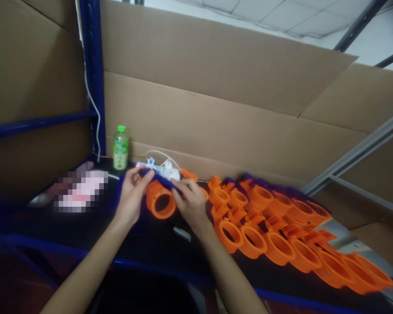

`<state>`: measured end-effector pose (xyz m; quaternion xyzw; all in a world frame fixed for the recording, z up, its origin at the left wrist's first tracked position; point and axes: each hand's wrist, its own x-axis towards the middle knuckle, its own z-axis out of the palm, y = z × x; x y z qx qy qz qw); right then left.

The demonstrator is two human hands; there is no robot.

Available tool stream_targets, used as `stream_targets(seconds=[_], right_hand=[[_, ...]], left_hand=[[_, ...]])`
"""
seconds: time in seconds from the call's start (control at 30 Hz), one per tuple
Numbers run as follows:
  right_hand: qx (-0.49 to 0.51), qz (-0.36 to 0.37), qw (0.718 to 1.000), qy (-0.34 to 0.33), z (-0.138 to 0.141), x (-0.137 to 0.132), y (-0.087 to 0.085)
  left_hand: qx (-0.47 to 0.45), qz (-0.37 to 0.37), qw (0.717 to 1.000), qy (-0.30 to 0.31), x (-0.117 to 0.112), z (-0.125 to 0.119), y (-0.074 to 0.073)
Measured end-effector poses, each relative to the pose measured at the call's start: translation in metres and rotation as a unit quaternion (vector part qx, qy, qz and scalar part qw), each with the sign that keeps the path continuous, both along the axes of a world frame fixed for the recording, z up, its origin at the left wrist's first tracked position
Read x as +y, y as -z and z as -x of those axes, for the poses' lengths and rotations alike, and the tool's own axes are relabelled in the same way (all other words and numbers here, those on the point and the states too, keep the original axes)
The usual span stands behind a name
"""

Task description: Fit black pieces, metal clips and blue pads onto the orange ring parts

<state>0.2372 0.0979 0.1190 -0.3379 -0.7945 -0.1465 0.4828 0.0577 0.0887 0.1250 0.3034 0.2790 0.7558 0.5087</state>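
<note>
Rings (294,231) in rows crowd the right hand (190,198).

- dark blue strip (163,180): I'm pinching it at both ends, sloping down to my right
- chunky orange ring (154,191): just below it, round opening towards me, can't tell if they're joined

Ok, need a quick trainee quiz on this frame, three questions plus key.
1. True or false: the bottle has a green cap.
2. Where are the rows of orange parts? (a) left of the bottle (b) right of the right hand (c) on the floor
3. What colour is the strip held between the left hand and the right hand?

Key: 1 true; 2 b; 3 dark blue.
</note>
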Motion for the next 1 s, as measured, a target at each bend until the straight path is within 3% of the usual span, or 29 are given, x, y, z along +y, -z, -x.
stream_targets(seconds=[0.4, 0.57, 0.63, 0.77, 1.0], right_hand=[[-0.010, 0.043, 0.999, -0.020, -0.004, 0.001, -0.005], [0.052, 0.114, 0.987, -0.104, -0.002, -0.010, -0.021], [0.096, 0.172, 0.970, -0.143, 0.001, -0.013, -0.026], [0.195, 0.312, 0.910, -0.191, 0.007, -0.011, -0.024], [0.313, 0.390, 0.836, -0.227, 0.009, -0.006, -0.012]], left_hand=[[0.047, -0.024, 0.998, -0.015, -0.002, -0.001, 0.001], [0.054, -0.037, 0.998, 0.011, -0.005, 0.001, -0.003], [0.073, -0.061, 0.995, 0.037, -0.008, 0.002, -0.004], [0.149, -0.129, 0.978, 0.074, -0.012, 0.005, -0.005], [0.194, -0.183, 0.959, 0.099, -0.017, 0.007, -0.005]])
